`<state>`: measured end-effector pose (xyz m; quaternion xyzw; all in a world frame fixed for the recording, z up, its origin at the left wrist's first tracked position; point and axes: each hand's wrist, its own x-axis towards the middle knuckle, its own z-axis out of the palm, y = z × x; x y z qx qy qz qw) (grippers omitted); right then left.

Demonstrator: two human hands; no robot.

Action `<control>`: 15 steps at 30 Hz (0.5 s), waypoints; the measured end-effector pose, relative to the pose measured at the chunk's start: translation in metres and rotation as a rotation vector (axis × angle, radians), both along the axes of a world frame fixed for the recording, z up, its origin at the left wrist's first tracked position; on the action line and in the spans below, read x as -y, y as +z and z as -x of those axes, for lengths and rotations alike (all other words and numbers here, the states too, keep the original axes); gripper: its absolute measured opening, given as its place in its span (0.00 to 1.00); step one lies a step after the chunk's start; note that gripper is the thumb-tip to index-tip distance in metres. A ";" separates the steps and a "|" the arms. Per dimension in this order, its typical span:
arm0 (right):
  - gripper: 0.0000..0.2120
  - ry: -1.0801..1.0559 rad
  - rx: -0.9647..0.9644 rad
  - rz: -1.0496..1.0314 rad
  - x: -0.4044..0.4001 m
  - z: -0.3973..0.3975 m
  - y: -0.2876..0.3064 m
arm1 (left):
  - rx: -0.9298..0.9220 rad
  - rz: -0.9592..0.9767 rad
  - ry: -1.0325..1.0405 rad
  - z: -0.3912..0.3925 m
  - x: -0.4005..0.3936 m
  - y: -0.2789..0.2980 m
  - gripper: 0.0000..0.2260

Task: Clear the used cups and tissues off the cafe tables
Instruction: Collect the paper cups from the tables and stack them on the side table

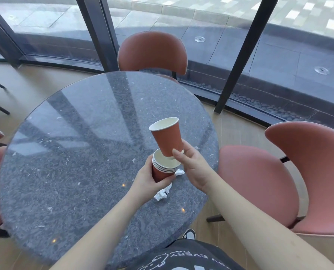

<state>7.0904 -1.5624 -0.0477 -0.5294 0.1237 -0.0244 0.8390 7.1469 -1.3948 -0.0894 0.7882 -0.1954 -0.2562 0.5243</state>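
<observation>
Head view: right hand (193,168) pinches a cup (167,137) at its base, tilted toward eleven o'clock over the stack (163,168) gripped in the left hand (148,182); tissues (162,194) lie at six o'clock.

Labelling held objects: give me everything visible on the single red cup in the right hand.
The single red cup is paper by its look, terracotta outside, cream inside, with a rolled rim. It looks empty, is tilted with its mouth up and away, and is pinched near its base by the right hand. Its base sits at the mouth of the cup stack in the left hand.
</observation>
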 end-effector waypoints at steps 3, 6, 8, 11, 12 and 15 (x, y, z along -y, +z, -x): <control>0.24 0.010 0.002 0.046 -0.013 0.002 -0.006 | -0.001 0.010 -0.003 0.000 -0.003 0.002 0.28; 0.26 0.001 -0.009 0.096 -0.017 0.004 -0.011 | 0.011 0.015 -0.014 -0.001 -0.006 0.002 0.27; 0.27 0.003 -0.024 0.146 -0.017 0.005 -0.012 | 0.021 0.010 -0.024 -0.001 -0.010 0.001 0.27; 0.28 0.037 -0.043 0.256 -0.013 0.007 -0.012 | 0.060 0.000 -0.024 -0.003 -0.016 0.003 0.26; 0.28 0.054 -0.045 0.299 -0.012 0.008 -0.012 | 0.064 -0.001 -0.026 -0.004 -0.018 0.003 0.26; 0.30 0.097 -0.055 0.430 -0.008 0.009 -0.011 | 0.070 0.004 -0.029 -0.008 -0.021 0.003 0.26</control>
